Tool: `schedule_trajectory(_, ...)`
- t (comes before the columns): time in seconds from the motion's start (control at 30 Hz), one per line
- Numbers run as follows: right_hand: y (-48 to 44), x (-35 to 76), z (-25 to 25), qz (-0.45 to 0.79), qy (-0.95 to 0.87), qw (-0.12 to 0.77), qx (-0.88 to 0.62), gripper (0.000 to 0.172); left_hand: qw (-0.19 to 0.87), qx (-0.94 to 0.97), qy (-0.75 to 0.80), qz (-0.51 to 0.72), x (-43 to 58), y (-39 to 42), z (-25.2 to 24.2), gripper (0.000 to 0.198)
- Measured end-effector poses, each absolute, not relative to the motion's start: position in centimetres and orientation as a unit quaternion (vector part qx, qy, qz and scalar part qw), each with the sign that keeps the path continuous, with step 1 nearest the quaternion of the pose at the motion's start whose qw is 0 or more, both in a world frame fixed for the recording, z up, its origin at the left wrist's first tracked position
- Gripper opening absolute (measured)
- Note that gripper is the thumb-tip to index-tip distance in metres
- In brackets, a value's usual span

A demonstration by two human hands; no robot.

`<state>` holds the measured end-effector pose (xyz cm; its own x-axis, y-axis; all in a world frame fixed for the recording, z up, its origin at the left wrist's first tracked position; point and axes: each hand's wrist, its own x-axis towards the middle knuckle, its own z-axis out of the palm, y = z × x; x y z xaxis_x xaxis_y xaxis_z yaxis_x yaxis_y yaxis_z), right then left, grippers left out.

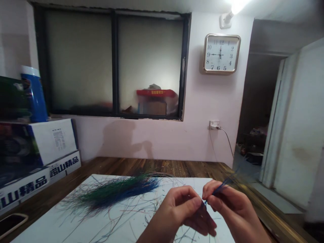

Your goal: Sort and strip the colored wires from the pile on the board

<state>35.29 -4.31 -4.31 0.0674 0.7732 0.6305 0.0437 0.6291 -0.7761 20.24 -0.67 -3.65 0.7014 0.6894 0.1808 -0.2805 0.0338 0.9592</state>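
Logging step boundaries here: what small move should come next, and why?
The left hand should perhaps pinch the blue strands firmly: the right hand holds them, ends sticking out past it, while a short stretch shows between the hands and the left's contact is unclear.

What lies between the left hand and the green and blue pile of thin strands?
Loose thin strands scattered on the flat white surface, in the head view.
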Motion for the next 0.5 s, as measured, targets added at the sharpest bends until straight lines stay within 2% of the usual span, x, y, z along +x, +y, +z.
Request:
schedule_trajectory(0.1,-4.2,35.2,-4.4,0.233,-0.629,0.667,-0.324,0.01,0.744,0.576,0.132,0.312,20.3,0.0,-4.2,0.023)
schedule_trajectory(0.2,-3.9,35.1,-4.8,0.247,-0.622,0.683,-0.291,0.008,0.746,0.589,0.121,0.288,20.0,0.4,-4.3,0.024)
schedule_trajectory(0.33,-3.9,34.9,-5.0,0.271,-0.629,0.682,-0.257,0.009,0.636,0.689,0.204,0.282,19.1,-0.3,-3.2,0.013)
schedule_trajectory(0.4,-4.0,34.8,-5.0,0.267,-0.632,0.683,-0.249,0.009,0.584,0.728,0.235,0.271,18.8,-0.9,-2.6,0.019)
schedule_trajectory(0.5,-4.1,34.7,-5.1,0.263,-0.633,0.687,-0.244,0.01,0.579,0.745,0.203,0.262,18.7,-1.4,-2.1,0.025)
